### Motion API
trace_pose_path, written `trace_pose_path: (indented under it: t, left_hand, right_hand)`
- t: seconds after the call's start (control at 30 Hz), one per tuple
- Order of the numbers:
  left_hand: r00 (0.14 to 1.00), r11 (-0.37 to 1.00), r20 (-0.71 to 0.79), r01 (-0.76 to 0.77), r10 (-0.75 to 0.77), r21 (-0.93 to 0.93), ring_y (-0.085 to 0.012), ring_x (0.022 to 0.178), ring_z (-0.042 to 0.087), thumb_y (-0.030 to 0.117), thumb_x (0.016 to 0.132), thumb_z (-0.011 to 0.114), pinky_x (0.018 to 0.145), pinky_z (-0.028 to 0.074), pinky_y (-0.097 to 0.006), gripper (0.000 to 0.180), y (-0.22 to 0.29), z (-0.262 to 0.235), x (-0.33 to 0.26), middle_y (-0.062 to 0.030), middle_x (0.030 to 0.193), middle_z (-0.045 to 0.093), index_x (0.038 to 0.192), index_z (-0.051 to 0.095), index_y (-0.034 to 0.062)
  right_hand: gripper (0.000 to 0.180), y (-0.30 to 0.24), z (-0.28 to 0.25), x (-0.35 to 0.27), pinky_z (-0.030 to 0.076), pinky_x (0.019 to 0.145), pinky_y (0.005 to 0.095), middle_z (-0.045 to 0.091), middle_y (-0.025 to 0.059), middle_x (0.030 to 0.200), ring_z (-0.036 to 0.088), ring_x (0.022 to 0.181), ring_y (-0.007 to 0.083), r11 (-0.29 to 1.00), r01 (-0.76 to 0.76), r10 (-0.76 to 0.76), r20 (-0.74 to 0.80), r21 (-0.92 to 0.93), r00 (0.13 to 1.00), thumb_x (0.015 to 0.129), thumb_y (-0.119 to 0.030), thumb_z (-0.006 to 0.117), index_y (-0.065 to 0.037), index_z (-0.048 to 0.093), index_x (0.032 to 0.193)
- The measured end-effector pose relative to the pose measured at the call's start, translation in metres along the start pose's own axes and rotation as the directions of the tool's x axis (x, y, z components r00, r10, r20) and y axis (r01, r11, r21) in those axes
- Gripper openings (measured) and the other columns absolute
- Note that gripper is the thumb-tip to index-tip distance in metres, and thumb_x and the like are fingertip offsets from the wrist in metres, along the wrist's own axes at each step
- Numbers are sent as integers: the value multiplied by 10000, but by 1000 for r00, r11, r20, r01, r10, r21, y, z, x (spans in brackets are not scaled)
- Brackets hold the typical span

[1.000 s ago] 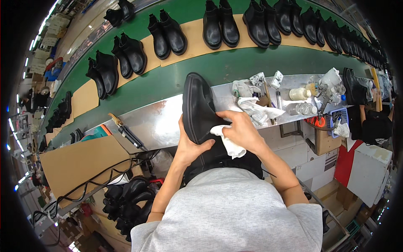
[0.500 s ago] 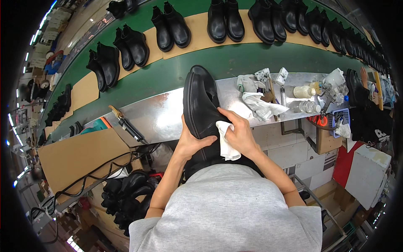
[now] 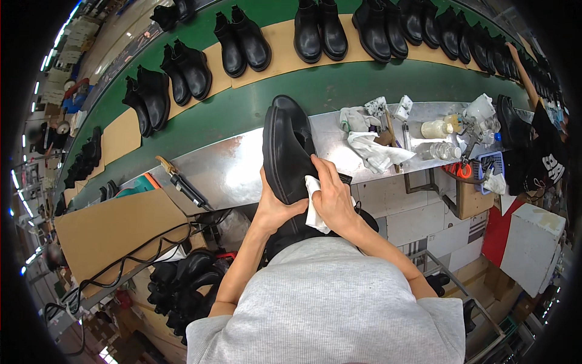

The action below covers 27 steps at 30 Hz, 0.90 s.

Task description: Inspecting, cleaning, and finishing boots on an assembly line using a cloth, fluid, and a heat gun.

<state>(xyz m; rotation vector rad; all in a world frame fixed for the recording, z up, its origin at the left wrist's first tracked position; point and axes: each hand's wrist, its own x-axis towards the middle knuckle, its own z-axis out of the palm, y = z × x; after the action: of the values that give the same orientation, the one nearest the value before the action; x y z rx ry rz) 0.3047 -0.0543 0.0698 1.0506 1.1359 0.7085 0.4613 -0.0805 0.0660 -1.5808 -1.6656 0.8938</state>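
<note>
A black leather boot (image 3: 284,161) is held in front of me with its toe pointing away, over the near edge of a metal bench. A second black boot (image 3: 294,112) shows partly behind it, and the first hides the rest. My left hand (image 3: 276,209) is closed around the near, left part of the front boot, thumb across the leather. On the boot's right side my right hand (image 3: 333,203) grips a white cloth (image 3: 314,218) bunched under the fingers. Its fingertips and the cloth touch the leather.
Pairs of black boots (image 3: 321,33) line cardboard on a green conveyor belt (image 3: 242,100). Rags (image 3: 376,151), bottles (image 3: 436,128) and a blue basket (image 3: 491,173) sit right. A black-handled tool (image 3: 185,188) lies left, near a cardboard box (image 3: 121,233). A co-worker's arm (image 3: 524,76) reaches toward the belt.
My right hand has shifted slightly left and tilted, with less of the cloth showing. My left hand keeps its hold on the boot. The co-worker's arm has extended toward the belt.
</note>
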Motion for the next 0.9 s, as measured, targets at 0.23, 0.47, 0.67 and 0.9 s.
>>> trace_pose_path:
  t: [0.23, 0.47, 0.67, 0.9]
  left_hand:
    - [1000, 999, 3, -31, 31, -19, -201, 1161, 447, -28, 583, 763, 985, 391, -353, 946, -2, -1, -1, -112, 1218, 422, 1317, 171, 53]
    - [991, 977, -5, 132, -135, -167, -216, 1156, 474, -31, 604, 773, 983, 409, -348, 896, -5, -20, -7, -121, 1232, 466, 1336, 259, 25]
    - [985, 954, 11, 170, -173, -247, -222, 1140, 492, -33, 624, 768, 994, 402, -344, 849, -3, -24, -8, -121, 1222, 496, 1334, 306, 14]
    - [998, 991, -15, 67, -69, -112, -202, 1209, 411, 149, 763, 735, 1032, 340, -347, 801, -11, -18, -9, -131, 1298, 407, 1372, 228, 31]
  right_hand:
    - [690, 5, 5, -5, 534, 681, 400, 432, 219, 1271, 605, 915, 389, 990, 57, -62, -38, -127, 997, 696, 52, 572, 34, 331, 1341]
    - [402, -6, -57, -28, 506, 657, 316, 563, 136, 1072, 614, 828, 258, 992, 33, -58, -210, -124, 976, 650, 91, 492, -4, 592, 1028]
    - [329, 30, -102, -18, 435, 801, 269, 582, 106, 887, 566, 845, 172, 860, -80, 108, -27, 505, 994, 712, 82, 363, 37, 580, 955]
    - [563, -9, -44, 7, 502, 751, 362, 545, 152, 1015, 592, 855, 338, 961, 269, -235, -332, 60, 914, 600, 93, 482, -28, 498, 1149]
